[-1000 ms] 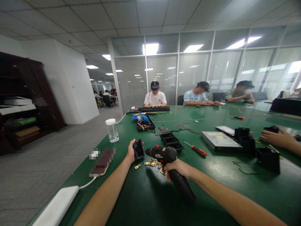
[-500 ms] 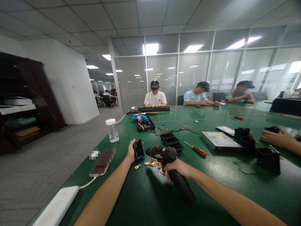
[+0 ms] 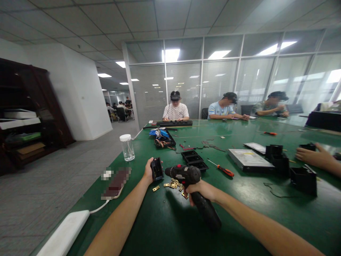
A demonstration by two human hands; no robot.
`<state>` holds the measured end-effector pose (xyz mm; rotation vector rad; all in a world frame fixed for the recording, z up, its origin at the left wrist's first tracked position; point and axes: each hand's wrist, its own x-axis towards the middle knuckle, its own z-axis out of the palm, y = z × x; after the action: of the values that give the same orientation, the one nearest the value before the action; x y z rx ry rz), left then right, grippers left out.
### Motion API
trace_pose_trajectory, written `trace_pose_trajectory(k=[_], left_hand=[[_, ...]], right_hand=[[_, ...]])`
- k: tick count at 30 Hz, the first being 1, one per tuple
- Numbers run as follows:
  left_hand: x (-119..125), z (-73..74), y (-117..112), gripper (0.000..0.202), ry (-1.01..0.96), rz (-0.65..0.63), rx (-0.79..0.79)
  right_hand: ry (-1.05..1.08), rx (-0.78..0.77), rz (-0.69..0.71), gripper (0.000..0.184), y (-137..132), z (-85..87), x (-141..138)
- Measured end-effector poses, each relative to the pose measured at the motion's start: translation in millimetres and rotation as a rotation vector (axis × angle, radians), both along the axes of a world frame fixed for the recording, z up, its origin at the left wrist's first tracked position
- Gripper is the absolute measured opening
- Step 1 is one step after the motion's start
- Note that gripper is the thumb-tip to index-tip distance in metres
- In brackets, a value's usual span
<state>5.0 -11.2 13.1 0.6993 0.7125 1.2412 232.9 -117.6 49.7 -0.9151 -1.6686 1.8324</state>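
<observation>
My left hand [image 3: 148, 172] is closed round a small black plastic box [image 3: 157, 169], held upright on the green table [image 3: 165, 227]. My right hand [image 3: 203, 190] grips the handle of a black cordless drill [image 3: 186, 175] with a red button. The drill's nose points left, right at the box. Several small brass hinges [image 3: 173, 185] lie scattered on the table just below the drill and the box.
Stacked black trays [image 3: 195, 159], a red-handled screwdriver [image 3: 225, 170], a flat grey device [image 3: 249, 159] and black boxes [image 3: 303, 179] lie beyond. A clear jar [image 3: 127, 147] and a white power strip [image 3: 65, 233] sit left. Another person's hand [image 3: 310, 156] rests at right; three people sit across.
</observation>
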Motion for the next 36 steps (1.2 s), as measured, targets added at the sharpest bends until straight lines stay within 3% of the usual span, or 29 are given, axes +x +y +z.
trace_pose_trajectory(k=[7, 26, 36], left_hand=[[-1.7, -4.9, 2.7, 0.046, 0.027, -0.031, 0.079], [-3.8, -10.4, 8.3, 0.049, 0.029, -0.045, 0.08], [-1.9, -5.7, 4.5, 0.047, 0.015, -0.019, 0.056]], right_hand=[[0.011, 0.006, 0.001, 0.016, 1.5, -1.6, 1.4], [-0.002, 0.014, 0.012, 0.015, 4.3, -6.4, 1.4], [0.025, -0.002, 0.003, 0.016, 1.6, -2.1, 0.5]])
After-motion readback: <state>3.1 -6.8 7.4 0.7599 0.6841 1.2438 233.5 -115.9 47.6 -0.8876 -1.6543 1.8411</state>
